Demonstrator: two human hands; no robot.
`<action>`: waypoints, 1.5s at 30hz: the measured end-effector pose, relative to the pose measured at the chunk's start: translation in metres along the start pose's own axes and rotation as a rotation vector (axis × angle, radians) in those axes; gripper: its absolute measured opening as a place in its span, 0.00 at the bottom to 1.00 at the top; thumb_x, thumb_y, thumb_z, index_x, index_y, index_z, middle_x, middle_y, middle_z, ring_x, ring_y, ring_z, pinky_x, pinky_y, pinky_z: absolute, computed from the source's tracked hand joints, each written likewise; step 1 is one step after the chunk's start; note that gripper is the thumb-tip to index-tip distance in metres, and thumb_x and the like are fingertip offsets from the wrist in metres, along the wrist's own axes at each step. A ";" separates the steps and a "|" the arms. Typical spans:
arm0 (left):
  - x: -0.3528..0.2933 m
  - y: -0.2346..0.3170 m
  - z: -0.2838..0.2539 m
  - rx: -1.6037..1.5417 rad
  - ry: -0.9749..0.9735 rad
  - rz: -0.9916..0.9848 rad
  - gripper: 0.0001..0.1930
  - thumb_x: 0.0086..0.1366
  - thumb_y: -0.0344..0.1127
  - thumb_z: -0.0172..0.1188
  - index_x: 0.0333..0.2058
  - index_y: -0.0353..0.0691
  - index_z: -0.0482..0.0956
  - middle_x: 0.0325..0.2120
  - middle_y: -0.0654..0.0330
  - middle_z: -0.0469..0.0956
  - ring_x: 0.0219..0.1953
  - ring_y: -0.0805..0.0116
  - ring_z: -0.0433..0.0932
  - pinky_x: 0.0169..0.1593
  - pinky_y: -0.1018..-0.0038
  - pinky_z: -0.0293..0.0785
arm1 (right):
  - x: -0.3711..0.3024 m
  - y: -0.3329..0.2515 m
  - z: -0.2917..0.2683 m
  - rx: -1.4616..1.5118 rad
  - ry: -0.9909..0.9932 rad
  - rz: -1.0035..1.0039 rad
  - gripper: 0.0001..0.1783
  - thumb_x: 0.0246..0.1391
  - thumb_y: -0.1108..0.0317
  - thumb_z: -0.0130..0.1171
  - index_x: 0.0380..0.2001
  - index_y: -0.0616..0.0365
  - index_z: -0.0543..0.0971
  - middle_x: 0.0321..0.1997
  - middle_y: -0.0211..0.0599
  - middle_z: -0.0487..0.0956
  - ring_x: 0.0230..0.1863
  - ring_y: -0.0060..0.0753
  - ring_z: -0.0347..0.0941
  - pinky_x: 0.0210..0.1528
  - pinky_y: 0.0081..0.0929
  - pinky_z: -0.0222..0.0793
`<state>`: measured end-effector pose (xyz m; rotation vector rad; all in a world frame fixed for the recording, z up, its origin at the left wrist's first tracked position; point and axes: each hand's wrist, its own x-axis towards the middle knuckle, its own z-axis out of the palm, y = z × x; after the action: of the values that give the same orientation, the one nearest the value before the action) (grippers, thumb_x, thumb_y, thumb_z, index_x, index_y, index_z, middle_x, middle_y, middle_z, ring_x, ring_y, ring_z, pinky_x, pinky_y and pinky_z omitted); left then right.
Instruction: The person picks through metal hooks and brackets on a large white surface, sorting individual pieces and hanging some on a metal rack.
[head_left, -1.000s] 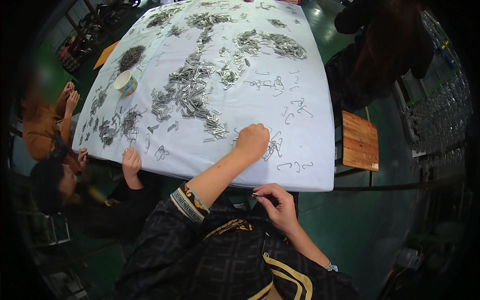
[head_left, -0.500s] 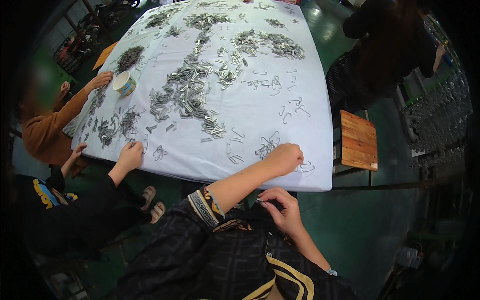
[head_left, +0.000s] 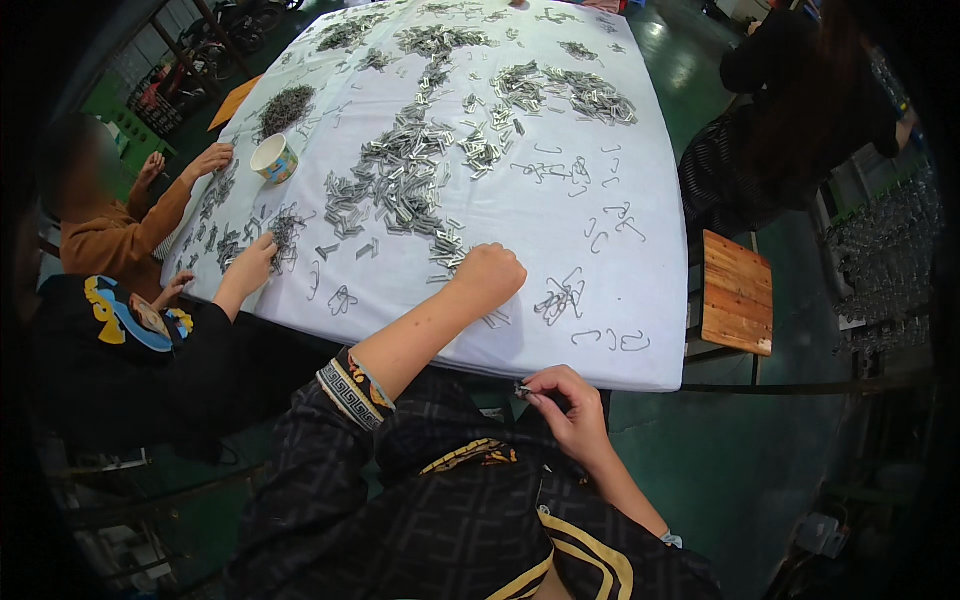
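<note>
My left hand point(head_left: 490, 277) rests low over the white-covered table with its fingers curled, at the near end of a long pile of small metal channel pieces point(head_left: 405, 165). Its fingertips are hidden, so whatever they pinch does not show. Off the table's near edge, my right hand point(head_left: 572, 408) pinches a small metal piece point(head_left: 522, 390) between thumb and fingers. To the right of my left hand lies a tangled cluster of bent wire hooks point(head_left: 560, 297). A few loose wire hooks point(head_left: 610, 341) lie by the near right corner.
On the left, two people work at the table; one's hand point(head_left: 250, 265) is at a dark wire pile point(head_left: 287, 235). A paper cup point(head_left: 274, 159) stands near them. A wooden stool point(head_left: 737, 292) is at the right edge, with another person point(head_left: 790, 110) beyond it.
My left hand has moved left and farther in, from the loose hooks at the near right to the metal pieces. My right hand stays off the table edge, still pinching. The view has shifted slightly.
</note>
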<state>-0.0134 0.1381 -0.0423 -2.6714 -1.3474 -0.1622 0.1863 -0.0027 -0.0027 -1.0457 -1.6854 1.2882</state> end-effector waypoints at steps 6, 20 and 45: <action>-0.008 -0.006 -0.001 -0.202 0.130 -0.158 0.03 0.49 0.27 0.58 0.24 0.36 0.79 0.23 0.58 0.77 0.29 0.64 0.77 0.32 0.71 0.75 | 0.003 0.011 0.012 0.140 0.127 0.059 0.05 0.49 0.80 0.59 0.31 0.65 0.77 0.34 0.37 0.78 0.37 0.29 0.74 0.43 0.22 0.68; -0.103 0.060 -0.058 -1.823 0.257 -0.250 0.05 0.60 0.20 0.56 0.34 0.34 0.74 0.36 0.59 0.71 0.39 0.73 0.69 0.44 0.77 0.66 | 0.018 0.006 0.027 0.190 0.131 0.125 0.04 0.50 0.79 0.59 0.31 0.65 0.77 0.33 0.36 0.77 0.36 0.26 0.73 0.41 0.22 0.69; -0.125 0.085 -0.057 -1.455 0.250 -0.378 0.06 0.63 0.21 0.53 0.38 0.36 0.73 0.36 0.59 0.78 0.40 0.72 0.75 0.47 0.75 0.70 | 0.014 0.011 0.012 -0.029 -0.069 0.040 0.07 0.47 0.75 0.64 0.32 0.62 0.80 0.34 0.38 0.80 0.36 0.32 0.77 0.41 0.24 0.70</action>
<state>-0.0208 -0.0205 -0.0127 -2.9140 -2.0732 -2.1462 0.1723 0.0074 -0.0143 -1.0675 -1.7475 1.3427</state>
